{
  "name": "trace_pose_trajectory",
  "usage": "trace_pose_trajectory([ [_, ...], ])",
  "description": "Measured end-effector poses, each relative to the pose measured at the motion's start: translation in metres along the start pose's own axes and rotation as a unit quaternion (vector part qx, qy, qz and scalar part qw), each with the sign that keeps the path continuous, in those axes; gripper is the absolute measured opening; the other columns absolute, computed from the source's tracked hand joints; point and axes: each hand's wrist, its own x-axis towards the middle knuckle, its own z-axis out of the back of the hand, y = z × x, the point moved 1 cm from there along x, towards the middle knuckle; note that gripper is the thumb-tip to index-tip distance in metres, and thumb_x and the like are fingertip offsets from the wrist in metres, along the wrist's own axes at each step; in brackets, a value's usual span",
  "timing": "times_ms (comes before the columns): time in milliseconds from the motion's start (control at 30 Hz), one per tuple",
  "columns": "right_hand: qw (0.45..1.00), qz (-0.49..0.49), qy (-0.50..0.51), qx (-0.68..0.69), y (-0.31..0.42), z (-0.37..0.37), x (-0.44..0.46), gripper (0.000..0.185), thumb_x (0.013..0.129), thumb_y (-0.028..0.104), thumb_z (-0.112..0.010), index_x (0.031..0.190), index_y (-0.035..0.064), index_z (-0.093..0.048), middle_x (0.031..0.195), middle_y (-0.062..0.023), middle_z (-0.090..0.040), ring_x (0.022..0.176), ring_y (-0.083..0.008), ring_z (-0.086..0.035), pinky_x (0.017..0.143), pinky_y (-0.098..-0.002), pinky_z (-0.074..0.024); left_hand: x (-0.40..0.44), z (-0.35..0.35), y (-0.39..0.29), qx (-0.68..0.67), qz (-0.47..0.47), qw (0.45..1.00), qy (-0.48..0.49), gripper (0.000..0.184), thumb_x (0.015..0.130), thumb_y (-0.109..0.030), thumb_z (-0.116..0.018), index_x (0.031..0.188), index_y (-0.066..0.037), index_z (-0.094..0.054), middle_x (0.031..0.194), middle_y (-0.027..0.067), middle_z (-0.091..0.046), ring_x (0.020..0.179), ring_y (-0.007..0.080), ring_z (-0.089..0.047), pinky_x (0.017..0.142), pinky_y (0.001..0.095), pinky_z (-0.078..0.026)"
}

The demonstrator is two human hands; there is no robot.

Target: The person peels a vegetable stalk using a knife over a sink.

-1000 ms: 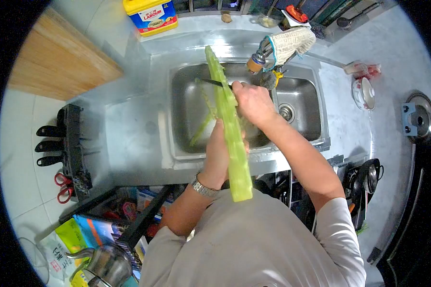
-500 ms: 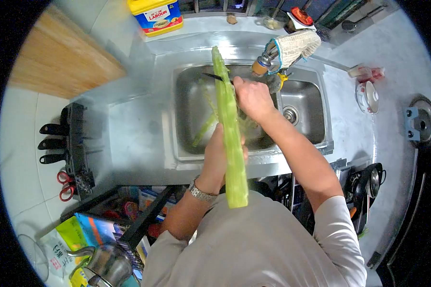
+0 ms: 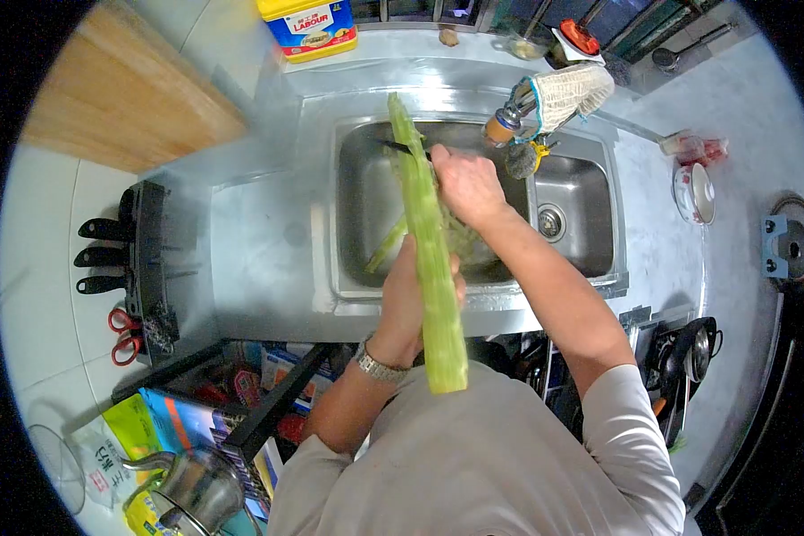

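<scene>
A long pale-green stem, like celtuce [image 3: 433, 259], slants lengthwise over the sink's near edge, its thick end close to my shirt. My left hand [image 3: 404, 290] is wrapped round its middle from beneath, some fingers hidden behind it. My right hand [image 3: 469, 183] is closed on a thin dark-bladed tool [image 3: 393, 144] lying across the upper stem. The tip pokes out on the left; the handle is hidden in my fist, and I cannot tell whether it is a knife or a peeler. Green peel strips [image 3: 386, 246] lie in the left sink basin [image 3: 355, 188] below.
A tap [image 3: 502, 125] draped with a mesh cloth [image 3: 570, 94] stands behind the sink. Knives in a black rack [image 3: 147, 259] and red scissors [image 3: 125, 338] hang at left. A yellow tub [image 3: 311, 31] sits on the ledge, a white bowl [image 3: 693, 193] at right.
The view has shifted slightly, so the sink sits a little farther right. Both hands keep their hold on the stem and tool; the right hand shows little movement along the stem.
</scene>
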Motion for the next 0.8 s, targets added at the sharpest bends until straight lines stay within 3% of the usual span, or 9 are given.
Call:
trace_pose_trajectory([
  [33, 1.0, 0.003, 0.002, -0.001, 0.0, 0.001, 0.0, 0.011, 0.085, 0.012, -0.053, 0.092, 0.0029, -0.051, 0.083, -0.018, -0.067, 0.074, -0.0376, -0.067, 0.063, -0.0467, -0.0534, -0.001, -0.001, -0.001, 0.0, 0.0, 1.0, 0.0, 0.05, 0.103, -0.056, -0.028, 0.107, -0.012, -0.052, 0.081, 0.0044, -0.057, 0.057, 0.0177, -0.055, 0.05, 0.031, -0.045],
  [100, 1.0, 0.007, 0.003, -0.003, 0.001, 0.004, -0.001, 0.011, 0.085, 0.011, -0.053, 0.092, 0.0029, -0.051, 0.083, -0.0181, -0.067, 0.074, -0.0375, -0.067, 0.063, -0.0465, -0.0535, -0.002, -0.003, -0.004, -0.019, 0.007, 1.0, 0.017, 0.021, 0.107, -0.032, -0.033, 0.109, -0.014, -0.044, 0.081, 0.0023, -0.056, 0.057, 0.0132, -0.058, 0.047, 0.0253, -0.047],
  [133, 1.0, 0.0, 0.003, -0.007, 0.002, 0.008, -0.002, 0.011, 0.085, 0.011, -0.053, 0.091, 0.003, -0.051, 0.082, -0.0177, -0.066, 0.074, -0.0371, -0.067, 0.063, -0.0461, -0.0536, -0.003, -0.003, -0.003, -0.019, 0.007, 1.0, 0.018, 0.021, 0.107, -0.032, -0.033, 0.109, -0.014, -0.044, 0.081, 0.0023, -0.056, 0.057, 0.0132, -0.058, 0.047, 0.0253, -0.047],
  [400, 0.997, 0.004, -0.068, -0.026, 0.002, 0.014, -0.024, 0.005, 0.083, 0.009, -0.054, 0.086, 0.005, -0.053, 0.075, -0.0139, -0.064, 0.069, -0.0314, -0.068, 0.059, -0.0421, -0.0544, 0.003, -0.008, -0.005, -0.095, 0.037, 0.994, 0.03, 0.034, 0.106, -0.043, -0.031, 0.105, -0.014, -0.048, 0.081, 0.0021, -0.056, 0.054, 0.0138, -0.054, 0.048, 0.0272, -0.047],
  [733, 0.998, -0.038, -0.058, -0.007, 0.0, 0.01, -0.025, 0.013, 0.08, 0.007, -0.057, 0.09, 0.0023, -0.05, 0.078, -0.0174, -0.063, 0.071, -0.0357, -0.067, 0.059, -0.0455, -0.0527, 0.006, -0.012, -0.002, -0.069, 0.013, 0.997, 0.03, 0.027, 0.107, -0.037, -0.032, 0.107, -0.014, -0.047, 0.081, 0.0019, -0.055, 0.055, 0.0128, -0.055, 0.048, 0.0253, -0.046],
  [800, 0.998, -0.043, -0.055, -0.004, 0.001, 0.01, -0.023, 0.013, 0.08, 0.007, -0.057, 0.09, 0.0022, -0.05, 0.078, -0.0176, -0.063, 0.071, -0.036, -0.067, 0.06, -0.0457, -0.0526, 0.01, -0.006, 0.004, -0.051, -0.01, 0.998, 0.032, 0.049, 0.102, -0.056, -0.03, 0.11, -0.013, -0.052, 0.082, 0.0051, -0.058, 0.058, 0.0182, -0.057, 0.051, 0.0312, -0.048],
])
